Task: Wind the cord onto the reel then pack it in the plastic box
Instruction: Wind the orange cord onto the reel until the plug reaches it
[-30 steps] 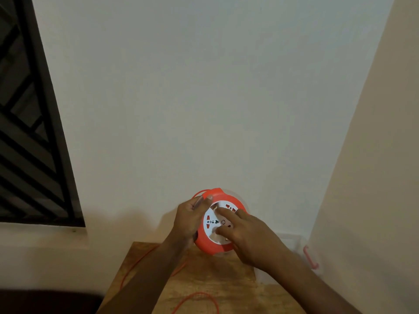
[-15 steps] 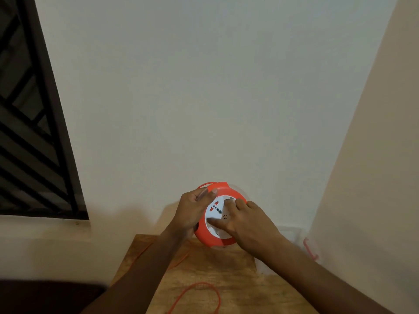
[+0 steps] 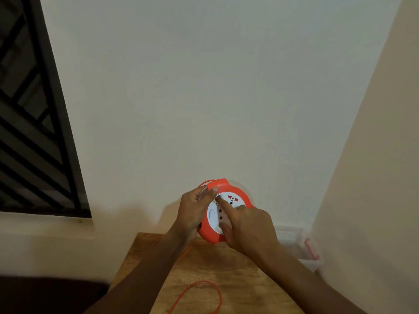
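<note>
An orange cord reel [image 3: 209, 234] with a white socket face is held upright above the far end of a wooden table [image 3: 226, 268]. My left hand [image 3: 195, 211] grips the reel's left rim, thumb on its top edge. My right hand [image 3: 247, 227] lies on the white face, forefinger stretched up across it and thumb at its lower edge. A loose orange cord [image 3: 204, 291] loops over the table near me and runs up under my left arm to the reel. A clear plastic box [image 3: 297, 245] with a red latch stands at the table's right.
A white wall fills the view ahead and a cream wall closes the right side next to the box. A dark window grille [image 3: 34, 132] is at the left above a sill. The floor left of the table is dark.
My right hand's fingers have shifted round on the white face, which has turned. The reel stays in my left hand. The view has tilted slightly.
</note>
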A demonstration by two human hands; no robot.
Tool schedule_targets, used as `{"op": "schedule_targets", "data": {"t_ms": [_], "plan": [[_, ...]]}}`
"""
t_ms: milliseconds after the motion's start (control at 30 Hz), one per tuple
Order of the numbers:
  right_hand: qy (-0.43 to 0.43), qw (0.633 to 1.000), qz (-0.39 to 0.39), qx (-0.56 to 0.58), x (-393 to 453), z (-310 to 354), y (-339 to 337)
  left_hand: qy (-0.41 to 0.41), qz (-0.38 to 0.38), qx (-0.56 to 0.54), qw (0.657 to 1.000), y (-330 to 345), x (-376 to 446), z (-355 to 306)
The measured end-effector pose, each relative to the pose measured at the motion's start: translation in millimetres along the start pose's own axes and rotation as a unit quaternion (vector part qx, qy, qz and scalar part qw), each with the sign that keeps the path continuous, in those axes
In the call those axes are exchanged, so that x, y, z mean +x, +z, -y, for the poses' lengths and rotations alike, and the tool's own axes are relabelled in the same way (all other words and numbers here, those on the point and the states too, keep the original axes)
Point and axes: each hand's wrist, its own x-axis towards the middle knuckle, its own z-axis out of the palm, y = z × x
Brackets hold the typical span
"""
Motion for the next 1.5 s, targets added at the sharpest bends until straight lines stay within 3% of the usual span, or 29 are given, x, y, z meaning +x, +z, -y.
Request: {"op": "schedule_targets", "data": {"t_ms": [200, 400, 667, 867, 1000, 1100, 1500], "plan": [[0.113, 0.991, -0.043, 0.065, 5, 6, 4, 0.013, -0.016, -0.027, 0.999, 8, -4, 1], [0.113, 0.991, -0.002, 0.067, 6, 6, 11, 0.011, -0.007, -0.028, 1.000, 7, -5, 1], [0.021, 0.997, -0.068, -0.002, -2, 6, -6, -0.017, -0.001, -0.076, 0.997, -2, -6, 1], [-0.004, 0.999, -0.025, -0.031, -6, 10, -26, -0.013, 0.003, -0.063, 0.998, -4, -7, 0], [-0.067, 0.995, -0.045, -0.063, -9, 15, -39, -0.003, 0.006, -0.060, 0.998, -4, -8, 1], [-0.117, 0.991, -0.002, -0.059, -7, 15, -35, -0.008, 0.002, -0.062, 0.998, -4, -6, 1], [-0.142, 0.982, 0.026, -0.126, -10, 0, -27, 0.010, 0.010, -0.033, 0.999, -7, -11, 0]]}}
